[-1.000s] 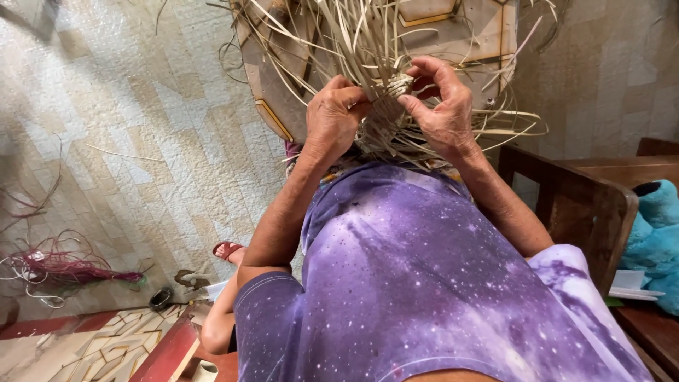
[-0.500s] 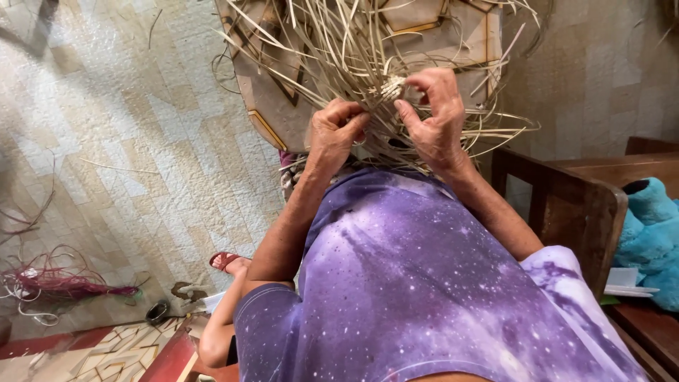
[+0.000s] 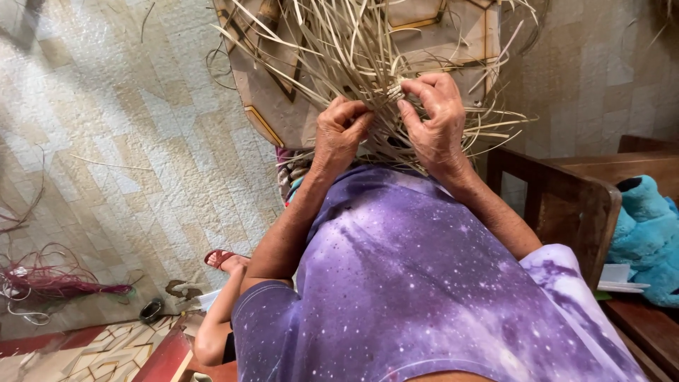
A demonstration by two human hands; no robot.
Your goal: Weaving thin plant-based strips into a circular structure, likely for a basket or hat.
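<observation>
A bundle of pale straw strips [image 3: 339, 49] fans out above my lap over a round patterned tabletop [image 3: 453, 35]. A small woven knot of straw [image 3: 394, 90] sits where the strips meet. My left hand [image 3: 338, 136] is closed around several strips just left of the knot. My right hand [image 3: 435, 120] pinches the knot and strips between thumb and fingers. The two hands nearly touch. My purple speckled shirt [image 3: 424, 283] fills the lower frame.
A dark wooden chair arm [image 3: 566, 194] stands at my right, with a blue plush toy [image 3: 647, 233] beyond it. On the tiled floor to the left lie magenta strands [image 3: 49, 283], a sandalled foot [image 3: 223, 258] and a small dark ring [image 3: 151, 309].
My right hand has lowered and closed tighter onto the woven knot. My left hand shifted slightly up toward it. The view drifted a little.
</observation>
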